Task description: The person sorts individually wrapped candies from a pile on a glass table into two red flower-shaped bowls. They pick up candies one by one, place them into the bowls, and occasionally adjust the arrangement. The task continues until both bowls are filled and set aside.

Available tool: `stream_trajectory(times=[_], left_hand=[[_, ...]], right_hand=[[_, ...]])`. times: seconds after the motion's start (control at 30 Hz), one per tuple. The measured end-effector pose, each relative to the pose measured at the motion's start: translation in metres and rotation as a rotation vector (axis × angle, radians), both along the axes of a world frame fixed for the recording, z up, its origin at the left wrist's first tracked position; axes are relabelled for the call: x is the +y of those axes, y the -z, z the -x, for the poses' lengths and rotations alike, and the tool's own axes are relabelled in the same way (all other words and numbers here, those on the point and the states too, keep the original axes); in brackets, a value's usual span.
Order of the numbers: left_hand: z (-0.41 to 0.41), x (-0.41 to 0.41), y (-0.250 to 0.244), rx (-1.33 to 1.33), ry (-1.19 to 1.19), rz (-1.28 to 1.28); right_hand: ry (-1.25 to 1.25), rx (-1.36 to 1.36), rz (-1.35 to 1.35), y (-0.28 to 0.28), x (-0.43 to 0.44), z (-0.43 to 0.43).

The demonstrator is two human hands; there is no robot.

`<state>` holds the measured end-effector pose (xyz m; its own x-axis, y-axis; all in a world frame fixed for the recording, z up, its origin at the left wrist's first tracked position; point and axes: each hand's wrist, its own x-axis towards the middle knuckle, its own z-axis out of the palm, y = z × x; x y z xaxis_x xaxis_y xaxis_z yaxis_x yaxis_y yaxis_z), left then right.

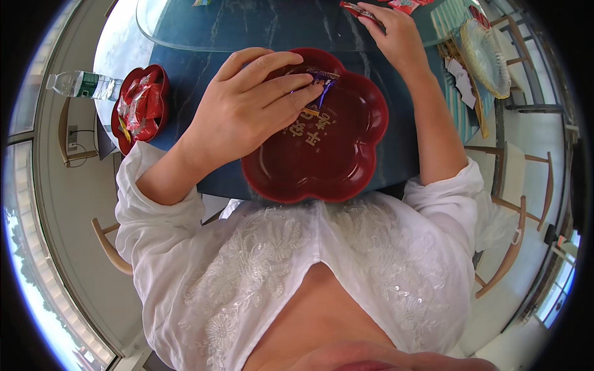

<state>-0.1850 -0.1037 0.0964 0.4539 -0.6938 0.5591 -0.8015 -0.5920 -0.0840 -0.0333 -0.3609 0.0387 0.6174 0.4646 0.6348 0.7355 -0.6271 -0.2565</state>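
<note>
Before me on the dark table lies a red flower-shaped tray [325, 162] with gold writing on its bottom. Over its upper left part reaches my left hand [260, 102], its fingertips on a purple-and-gold candy packet [325, 86]. The fingers hide part of that packet. Farther off to the right, my right hand [392, 39] pinches a narrow red-wrapped candy [359, 11] between thumb and fingers, above the glass turntable. More red candy packets [406, 4] lie just past this hand, cut off by the upper rim.
At the left stands a smaller red flower-shaped dish [162, 111] with several red packets, beside a water bottle [86, 85] lying on its side. A glass turntable [250, 37] spans the far side. On the right are a ribbed glass plate [485, 58], torn white paper [459, 83] and wooden chairs [524, 232].
</note>
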Motion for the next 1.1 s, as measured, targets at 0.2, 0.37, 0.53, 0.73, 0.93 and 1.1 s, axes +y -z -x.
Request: stream_trajectory(times=[0.2,0.37,0.53,0.73,0.93,1.1], left_hand=[[0.002,0.002,0.000,0.182,-0.094,-0.119],[-0.001,0.003,-0.003,0.272,-0.079,-0.050],[-0.014,0.018,0.000,0.230,-0.052,0.184],[-0.028,0.026,0.021,0.281,-0.085,0.444],[-0.030,0.030,0.029,0.633,-0.138,0.580],[-0.031,0.033,0.032,0.810,-0.136,0.609]], right_hand=[[0.029,-0.060,-0.012,-0.005,0.002,0.003],[-0.185,0.049,-0.201,-0.011,0.004,0.015],[-0.723,0.455,-0.306,-0.043,0.006,0.049],[-0.826,0.367,0.119,-0.063,0.001,0.061],[-0.770,0.436,0.242,-0.060,0.002,0.065],[-0.735,0.416,0.295,-0.058,0.007,0.072]])
